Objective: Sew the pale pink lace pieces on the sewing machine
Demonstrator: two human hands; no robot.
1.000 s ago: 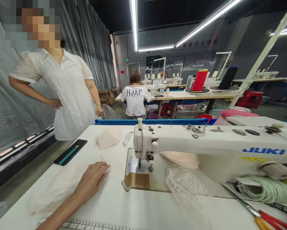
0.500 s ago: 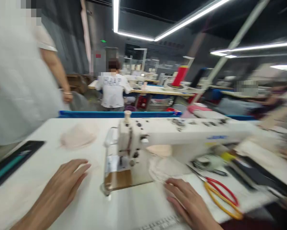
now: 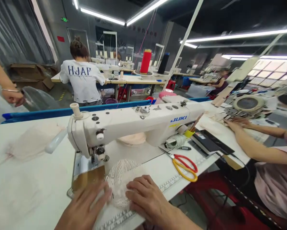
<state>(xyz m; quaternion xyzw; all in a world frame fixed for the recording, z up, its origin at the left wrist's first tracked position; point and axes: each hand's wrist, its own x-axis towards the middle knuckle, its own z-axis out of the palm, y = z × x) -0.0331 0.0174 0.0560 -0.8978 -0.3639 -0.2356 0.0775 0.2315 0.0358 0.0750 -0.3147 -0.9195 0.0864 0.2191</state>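
One fringed cloth: right hand over edge, fingers together, pinch unclear; left hand beside, fingers spread.

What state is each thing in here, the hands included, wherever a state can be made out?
Left hand: open, blurred, at the gathered fabric's near left; contact unclear
Right hand: fingers bent on the fabric; grip unclear
Gathered fabric: bunched, lying flat
Sewing machine: upright; running or not, cannot tell
Scissors: lying down, handles apart, blades seemingly together
Pale cord: coiled
Red thread cone: upright
Ceiling light: lit
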